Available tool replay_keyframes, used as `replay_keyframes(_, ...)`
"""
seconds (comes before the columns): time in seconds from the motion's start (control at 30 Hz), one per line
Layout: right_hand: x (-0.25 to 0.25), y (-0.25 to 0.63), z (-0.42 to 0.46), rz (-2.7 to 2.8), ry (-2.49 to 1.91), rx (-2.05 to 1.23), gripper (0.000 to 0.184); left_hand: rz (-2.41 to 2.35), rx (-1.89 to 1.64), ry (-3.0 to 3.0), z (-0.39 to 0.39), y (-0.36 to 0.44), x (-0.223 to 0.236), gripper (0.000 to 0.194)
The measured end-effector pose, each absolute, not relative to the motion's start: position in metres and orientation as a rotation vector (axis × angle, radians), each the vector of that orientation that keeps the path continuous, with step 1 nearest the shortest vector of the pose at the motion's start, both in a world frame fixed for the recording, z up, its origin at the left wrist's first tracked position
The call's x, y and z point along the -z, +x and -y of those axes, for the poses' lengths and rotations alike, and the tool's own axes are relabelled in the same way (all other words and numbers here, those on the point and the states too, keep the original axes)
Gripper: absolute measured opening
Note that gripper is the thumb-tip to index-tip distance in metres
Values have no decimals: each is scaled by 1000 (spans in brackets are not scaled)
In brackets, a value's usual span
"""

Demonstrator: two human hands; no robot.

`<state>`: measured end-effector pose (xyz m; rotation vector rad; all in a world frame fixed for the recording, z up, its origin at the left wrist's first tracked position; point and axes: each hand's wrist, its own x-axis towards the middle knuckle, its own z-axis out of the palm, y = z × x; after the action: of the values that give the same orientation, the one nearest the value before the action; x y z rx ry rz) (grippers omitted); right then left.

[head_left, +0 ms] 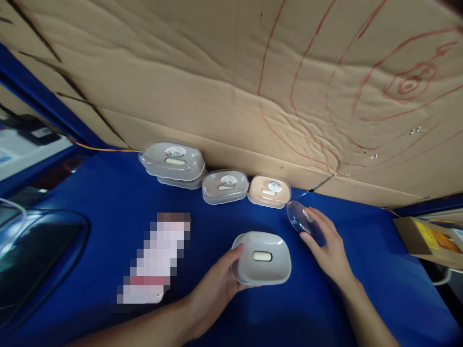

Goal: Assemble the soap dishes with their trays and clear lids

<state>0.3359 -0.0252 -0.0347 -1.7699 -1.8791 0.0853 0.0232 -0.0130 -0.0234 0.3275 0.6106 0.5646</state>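
Observation:
In the head view my left hand (219, 279) grips a grey soap dish (278, 265) by its left side, thumb on the rim. The dish has no cover on it, and a pale oblong piece sits in its middle. To the right, my right hand (331, 246) is closed on a clear plastic lid (298, 217), held tilted and apart from the dish. Part of a label shows on the lid near my fingers. Behind them stand a lidded peach soap dish (260, 197), a lidded grey soap dish (213, 193) and stacked grey soap dishes (155, 166), with round labels on top.
A creased cardboard panel (202, 96) with red drawn lines rises behind the blue table surface (108, 193). A blurred-out phone-like object (159, 260) lies left of my hands. Farther left are a dark device (39, 260) and cables. A cardboard box (415, 241) stands at the right.

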Motion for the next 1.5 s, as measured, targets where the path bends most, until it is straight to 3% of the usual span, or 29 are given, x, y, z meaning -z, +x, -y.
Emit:
replay_keyframes(0.2, 31, 278, 53, 1974, -1527, -333, 58, -533, -592, 288, 13, 24, 22, 50)
replay_keyframes(0.9, 36, 248, 67, 2211, -1410, -109, 71, -407, -561, 258, 15, 26, 29, 53)
replay_keyframes(1.17, 38, 259, 62, 2259, -1399, -196, 73, -414, -569, 279, 13, 25, 28, 54)
replay_keyframes(1.33, 45, 256, 62, 2310, -1408, -145, 83, -434, -575, 277, 13, 25, 31, 55)
replay_keyframes(1.5, 43, 264, 57, 2336, -1327, -88, 75, -461, -573, 363, 12, 24, 34, 55)
